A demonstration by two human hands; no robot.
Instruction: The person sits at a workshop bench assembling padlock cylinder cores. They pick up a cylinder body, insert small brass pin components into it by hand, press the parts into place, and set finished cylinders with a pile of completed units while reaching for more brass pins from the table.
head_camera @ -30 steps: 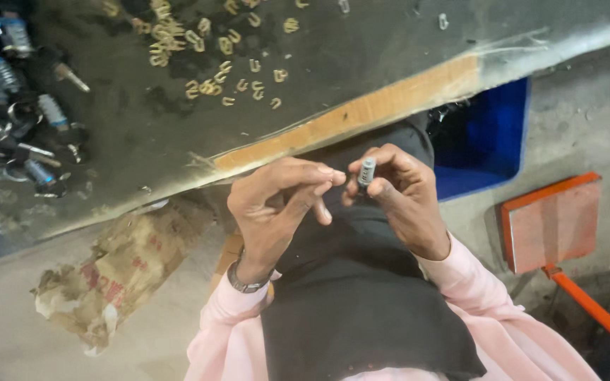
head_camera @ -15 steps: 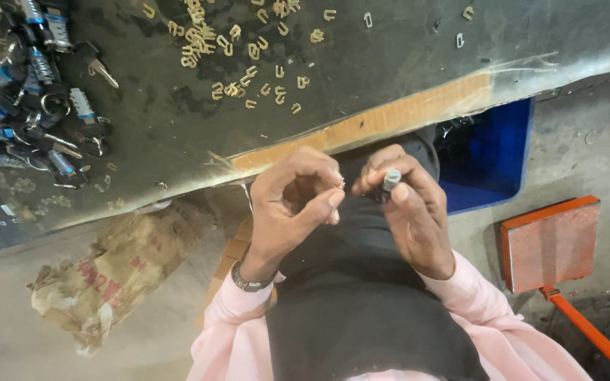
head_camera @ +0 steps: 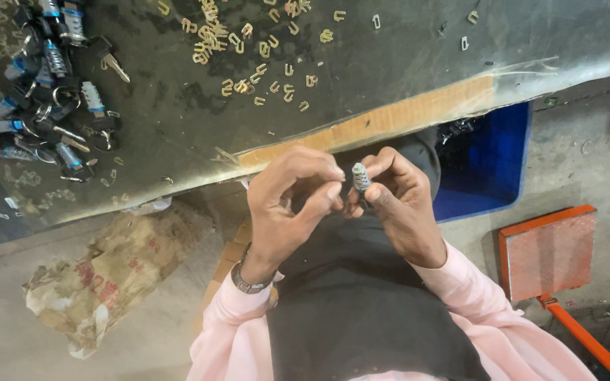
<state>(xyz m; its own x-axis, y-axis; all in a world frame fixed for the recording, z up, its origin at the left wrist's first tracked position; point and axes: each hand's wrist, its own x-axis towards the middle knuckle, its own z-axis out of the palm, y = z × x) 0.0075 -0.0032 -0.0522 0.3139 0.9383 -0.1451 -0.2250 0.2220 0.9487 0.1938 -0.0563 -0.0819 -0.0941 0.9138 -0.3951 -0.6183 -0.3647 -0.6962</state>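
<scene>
Right hand [head_camera: 400,201] pinching a small metal cylinder [head_camera: 360,176] upright, left hand [head_camera: 287,204] curled narrow, fingertips pressed together just beside it, below the bench [head_camera: 390,63] edge.

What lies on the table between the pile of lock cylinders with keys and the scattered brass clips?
In the head view, only bare dark table separates the lock cylinders from the brass clips; one key points toward that gap.

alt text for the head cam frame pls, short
The right hand pinches a small grey metal cylinder upright while the left hand brings its fingertips against it, just below the worktable edge. Small brass clips and a pile of lock cylinders with keys lie on the table.
</scene>
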